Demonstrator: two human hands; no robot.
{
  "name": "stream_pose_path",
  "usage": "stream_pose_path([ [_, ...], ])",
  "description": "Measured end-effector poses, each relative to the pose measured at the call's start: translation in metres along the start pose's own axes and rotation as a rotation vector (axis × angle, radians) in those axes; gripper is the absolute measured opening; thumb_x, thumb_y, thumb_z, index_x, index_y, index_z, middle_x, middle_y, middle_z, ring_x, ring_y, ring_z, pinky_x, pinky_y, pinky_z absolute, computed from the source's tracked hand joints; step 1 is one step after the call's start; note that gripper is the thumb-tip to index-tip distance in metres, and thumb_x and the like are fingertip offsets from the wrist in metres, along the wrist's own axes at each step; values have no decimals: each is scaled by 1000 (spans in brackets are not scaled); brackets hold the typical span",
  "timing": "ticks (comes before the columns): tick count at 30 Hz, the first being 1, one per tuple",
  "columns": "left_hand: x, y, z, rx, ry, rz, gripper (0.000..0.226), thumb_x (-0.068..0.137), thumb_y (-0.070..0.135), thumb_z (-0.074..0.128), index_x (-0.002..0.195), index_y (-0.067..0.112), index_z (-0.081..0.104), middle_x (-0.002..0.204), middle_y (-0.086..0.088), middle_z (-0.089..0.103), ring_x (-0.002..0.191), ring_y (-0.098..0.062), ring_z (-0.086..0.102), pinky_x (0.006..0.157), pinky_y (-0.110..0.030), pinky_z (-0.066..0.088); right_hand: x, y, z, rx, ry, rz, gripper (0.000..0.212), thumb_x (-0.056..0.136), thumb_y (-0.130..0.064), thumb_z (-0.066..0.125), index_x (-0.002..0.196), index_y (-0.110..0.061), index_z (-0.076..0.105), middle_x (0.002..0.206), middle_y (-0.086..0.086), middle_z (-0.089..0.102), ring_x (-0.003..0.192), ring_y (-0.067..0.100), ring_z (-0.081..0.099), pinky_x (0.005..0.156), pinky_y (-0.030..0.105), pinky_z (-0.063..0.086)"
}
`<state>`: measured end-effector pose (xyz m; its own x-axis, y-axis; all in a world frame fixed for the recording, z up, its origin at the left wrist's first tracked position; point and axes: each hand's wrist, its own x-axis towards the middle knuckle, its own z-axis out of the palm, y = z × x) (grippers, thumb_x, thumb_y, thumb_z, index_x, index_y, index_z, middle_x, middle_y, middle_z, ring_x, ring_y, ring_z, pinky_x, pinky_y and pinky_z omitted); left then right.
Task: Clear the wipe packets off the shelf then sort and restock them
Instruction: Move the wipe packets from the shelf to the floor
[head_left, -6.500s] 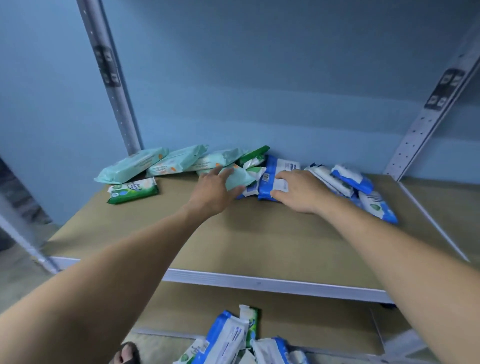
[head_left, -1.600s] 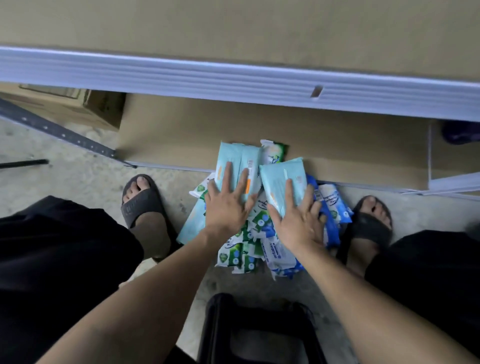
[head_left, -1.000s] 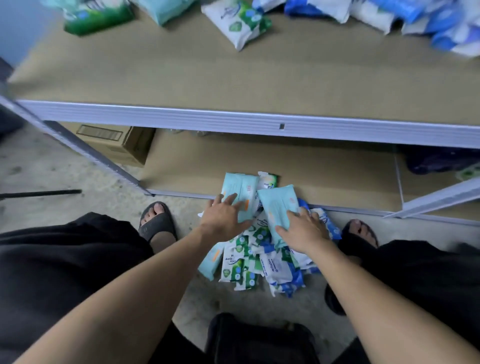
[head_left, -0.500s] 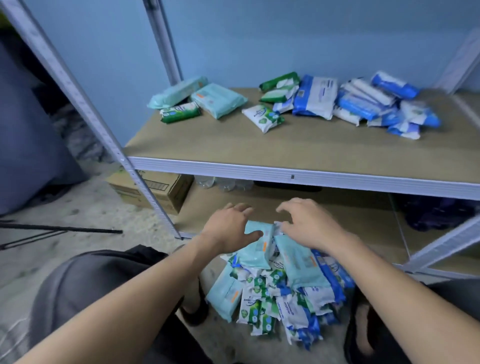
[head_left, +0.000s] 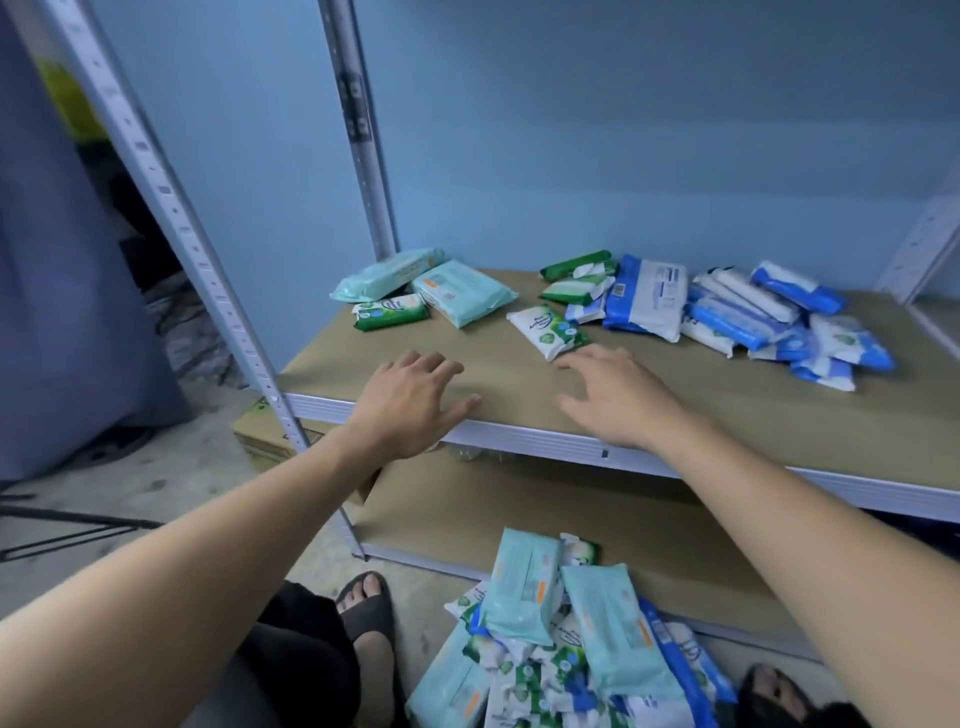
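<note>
My hands, both extended over the front of the shelf:
- Left hand (head_left: 410, 402): fingers spread and relaxed, holding nothing, palm down over the front edge of the shelf (head_left: 727, 410).
- Right hand (head_left: 618, 400): fingers spread wide, holding nothing. The fingertips are just beside a white-and-green packet (head_left: 548, 325); I cannot tell whether they touch it.

Wipe packets on the shelf, towards the back:
- Left rear: two pale teal packets (head_left: 462, 291) with a small green packet (head_left: 390, 312) in front of them.
- Centre rear: green packets (head_left: 576, 275) overlapping one another, beside a large blue-and-white packet (head_left: 647, 296).
- Right: a loose cluster of blue-and-white packets (head_left: 769, 317), some stacked on others.

Below:
- A heap of packets (head_left: 566, 639) between my sandalled feet (head_left: 371, 608), teal ones on top of green and blue ones, its far side against the edge of the lower shelf (head_left: 519, 514).
- A cardboard box (head_left: 260, 436) behind the metal upright (head_left: 171, 208), at the left.
</note>
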<state>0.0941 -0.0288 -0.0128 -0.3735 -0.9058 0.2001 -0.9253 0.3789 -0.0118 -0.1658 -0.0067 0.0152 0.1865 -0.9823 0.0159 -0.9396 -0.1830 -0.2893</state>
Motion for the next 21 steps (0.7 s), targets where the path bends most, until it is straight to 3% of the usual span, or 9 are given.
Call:
stream_pose_path([
  [7, 44, -60, 16, -36, -38, -194, 67, 97, 68, 34, 146, 23, 44, 154, 1, 42, 140, -24, 38, 111, -44, 34, 66, 5, 26, 77, 71, 65, 59, 98, -40, 54, 153, -27, 39, 162, 3, 27, 145, 32, 26, 116, 44, 29],
  [12, 72, -102, 36, -50, -28, -311, 66, 97, 67, 34, 148, 25, 42, 159, -3, 36, 144, -29, 34, 114, -47, 33, 104, 14, 47, 169, 176, 74, 54, 100, -37, 54, 152, -26, 42, 163, 3, 24, 148, 26, 17, 117, 42, 25],
  [21, 113, -137, 64, -225, 73, -388, 61, 98, 54, 50, 141, 12, 48, 145, -8, 48, 131, -31, 46, 108, -44, 39, 125, 26, 77, 161, 339, 47, 39, 98, -25, 55, 137, -24, 62, 156, 4, 41, 137, 32, 36, 113, 43, 34],
])
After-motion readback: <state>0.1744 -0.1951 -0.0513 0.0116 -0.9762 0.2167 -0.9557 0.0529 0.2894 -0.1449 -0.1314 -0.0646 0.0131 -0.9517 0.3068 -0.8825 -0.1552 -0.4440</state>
